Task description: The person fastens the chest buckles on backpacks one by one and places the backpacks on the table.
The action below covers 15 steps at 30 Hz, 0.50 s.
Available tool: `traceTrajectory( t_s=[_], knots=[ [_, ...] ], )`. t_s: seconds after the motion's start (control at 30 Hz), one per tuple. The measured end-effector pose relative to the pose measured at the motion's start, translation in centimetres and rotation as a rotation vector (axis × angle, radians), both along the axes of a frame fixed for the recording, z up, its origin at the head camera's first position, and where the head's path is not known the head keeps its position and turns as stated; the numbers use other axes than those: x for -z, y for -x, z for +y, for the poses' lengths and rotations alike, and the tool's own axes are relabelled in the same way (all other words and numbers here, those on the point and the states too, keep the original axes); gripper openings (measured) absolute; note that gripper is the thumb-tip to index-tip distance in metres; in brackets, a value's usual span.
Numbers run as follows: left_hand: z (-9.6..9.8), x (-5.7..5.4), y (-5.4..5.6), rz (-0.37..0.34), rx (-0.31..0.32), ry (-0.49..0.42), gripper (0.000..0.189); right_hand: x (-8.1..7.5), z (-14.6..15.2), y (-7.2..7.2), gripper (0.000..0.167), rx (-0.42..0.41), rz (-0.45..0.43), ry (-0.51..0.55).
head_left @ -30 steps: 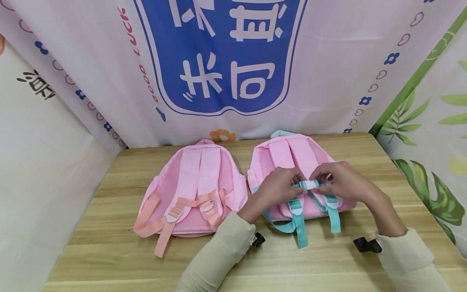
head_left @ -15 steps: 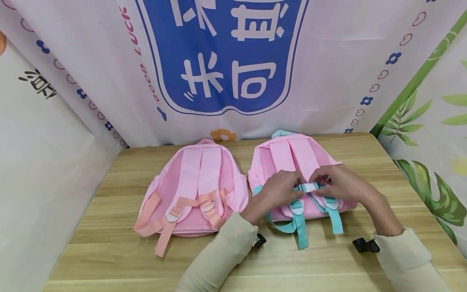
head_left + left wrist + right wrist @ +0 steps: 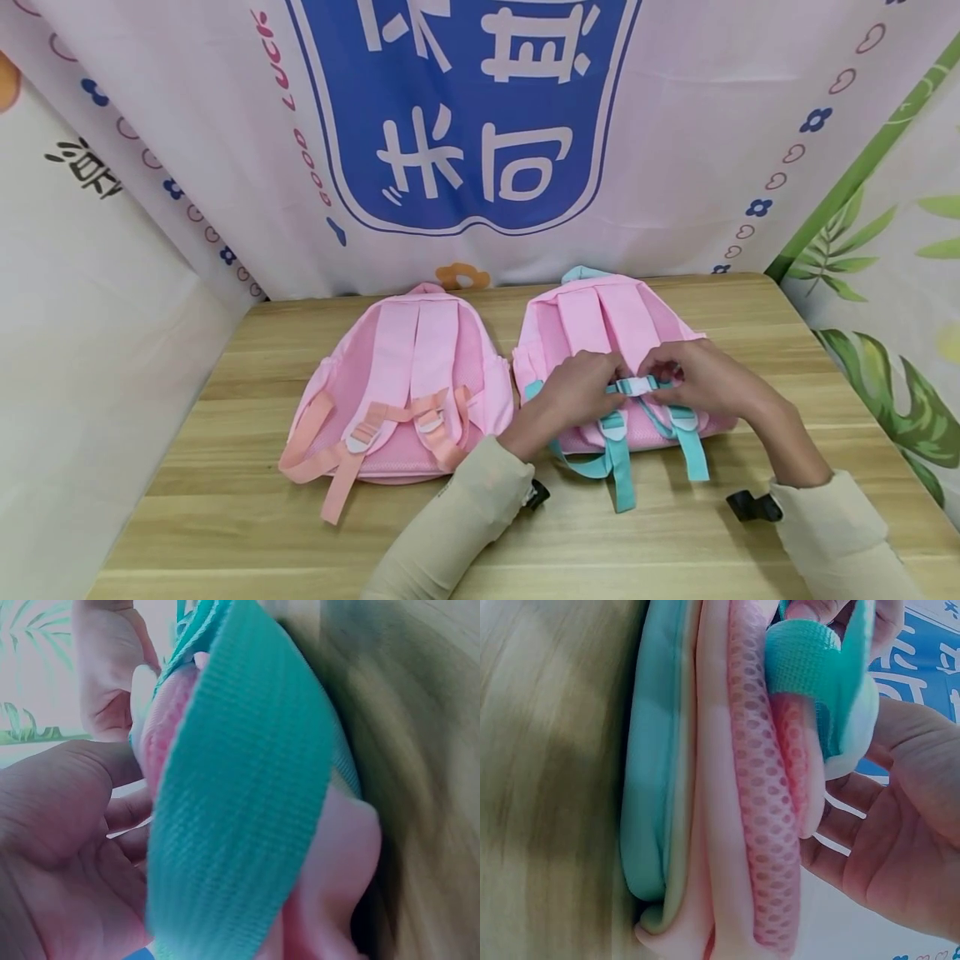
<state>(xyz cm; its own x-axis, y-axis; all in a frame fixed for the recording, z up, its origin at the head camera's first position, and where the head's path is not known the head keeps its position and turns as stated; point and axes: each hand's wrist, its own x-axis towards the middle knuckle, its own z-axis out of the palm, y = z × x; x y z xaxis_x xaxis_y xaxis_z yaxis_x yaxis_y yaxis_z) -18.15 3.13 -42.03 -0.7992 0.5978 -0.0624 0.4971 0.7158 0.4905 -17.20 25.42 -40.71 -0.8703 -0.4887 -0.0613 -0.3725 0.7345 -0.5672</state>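
Note:
A pink backpack with teal straps (image 3: 622,317) lies back panel up at the right of the table. Across its two shoulder straps runs a teal chest strap with a white buckle (image 3: 636,386), its halves joined or nearly so. My left hand (image 3: 576,390) pinches the buckle's left end and my right hand (image 3: 701,379) its right end, thumbs on the near side. In the left wrist view a wide teal webbing strap (image 3: 240,780) hides much of the left fingers' contact. The right wrist view shows the right hand (image 3: 907,817) beside the pink mesh padding (image 3: 761,795).
A second pink backpack with orange straps (image 3: 397,350) lies to the left, its orange chest strap (image 3: 388,413) across the shoulder straps. Both bags rest on a wooden table (image 3: 225,533). A printed cloth (image 3: 675,167) hangs behind, with more cloth on both sides.
Both hands have come very slightly towards the table's front edge with the buckle, keeping their pinch. The view has shifted a little. The orange-strapped backpack lies as before.

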Motion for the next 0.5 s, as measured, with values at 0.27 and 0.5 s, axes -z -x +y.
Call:
traceTrajectory(
  t_s=[0.27,0.5],
  knots=[
    [-1.1,-1.4,-0.7,0.023,0.010,0.015,0.032,-0.8,0.0,-0.7,0.026,-0.010,0.069,-0.034],
    [-4.9,-3.5,-2.0,0.063,-0.054,0.015,0.050,-1.4,0.7,-2.2,0.030,0.048,0.172,-0.100]
  ],
)
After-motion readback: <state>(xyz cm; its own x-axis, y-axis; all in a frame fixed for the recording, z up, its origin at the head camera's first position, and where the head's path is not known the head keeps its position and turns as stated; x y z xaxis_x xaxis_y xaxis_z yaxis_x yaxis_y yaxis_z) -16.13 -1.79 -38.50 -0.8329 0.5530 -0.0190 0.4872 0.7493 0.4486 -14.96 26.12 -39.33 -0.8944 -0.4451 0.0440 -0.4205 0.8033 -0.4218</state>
